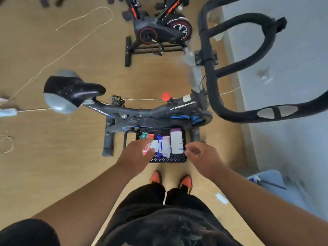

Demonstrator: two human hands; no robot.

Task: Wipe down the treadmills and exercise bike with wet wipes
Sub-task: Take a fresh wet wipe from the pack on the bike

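I take the blue exercise bike [142, 116] as my landmark; it stands crosswise in front of me on the wooden floor [62, 166]. Its black saddle [71, 89] sticks out at one end, and at the other end the black handlebars [236, 68] loop up toward a grey wall [292, 68]. A red knob [166, 96] sits on the frame. Beyond the bike stands a second, red-trimmed bike [159, 31], and a thin cord [71, 48] trails over the floor behind both.

On my side of the bike, right against its base, sits a black basket [170, 158]. In it I see a white bottle with a purple cap [176, 142], a pack of wet wipes [162, 146] with blue markings, and a red-and-green packet [147, 137], lying side by side.

My left hand [136, 155] reaches over the basket, covering its near corner; its fingers seem to touch the wipes pack, but motion blur keeps me from telling whether they grip it. My right hand [200, 155] hovers just beside the bottle, fingers loosely curled, holding nothing I can make out.

Orange shoes [171, 180] stand just short of the basket. Pale objects at the frame edges are too blurred to name.
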